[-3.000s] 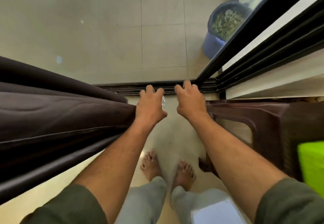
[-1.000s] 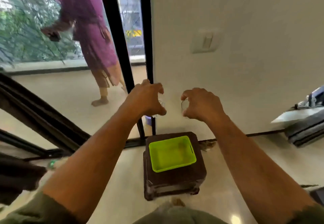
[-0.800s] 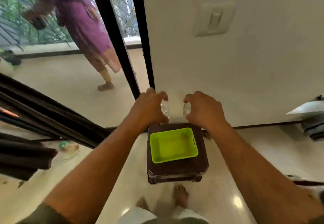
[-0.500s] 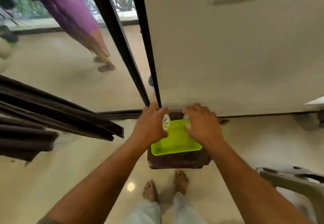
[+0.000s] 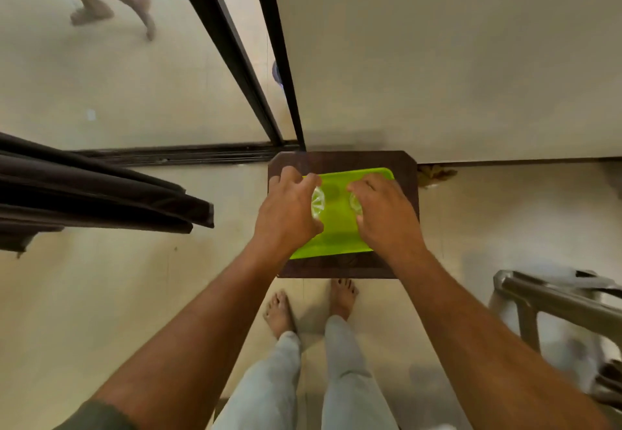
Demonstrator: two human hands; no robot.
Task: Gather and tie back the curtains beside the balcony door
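**Hands lowered over a green tray, curtains left to one side**

Above a dark brown stool (image 5: 343, 160) set against the wall (image 5: 437, 59), two bare hands are held out over a bright green tray (image 5: 336, 227) that rests on the stool's top. A small clear faceted object (image 5: 317, 201) is gripped in the curled fingers of the left hand (image 5: 289, 214), and a second clear object (image 5: 355, 201) is gripped the same way in the right hand (image 5: 387, 217); what these objects are cannot be told. Both hands are closed around their objects, with a strip of green tray seen between them.

The dark brown curtains (image 5: 101, 194) are seen at the left edge, bunched into folds and well apart from both hands. Beside them the black frame of the balcony door (image 5: 235, 49) runs up the picture, with its track along the floor (image 5: 67, 311). Beyond the glass, the lower legs of another person (image 5: 101, 2) are seen on the balcony.

Compared with half a second ago, the view has been tilted further down: the stool and tray are now seen almost whole, the hands have been brought lower over the tray, and only the feet of the person outside are left in view. The wearer's own bare feet (image 5: 313, 308) and pale trousers are seen below the stool, and part of a grey chair (image 5: 555, 301) is seen at the right.
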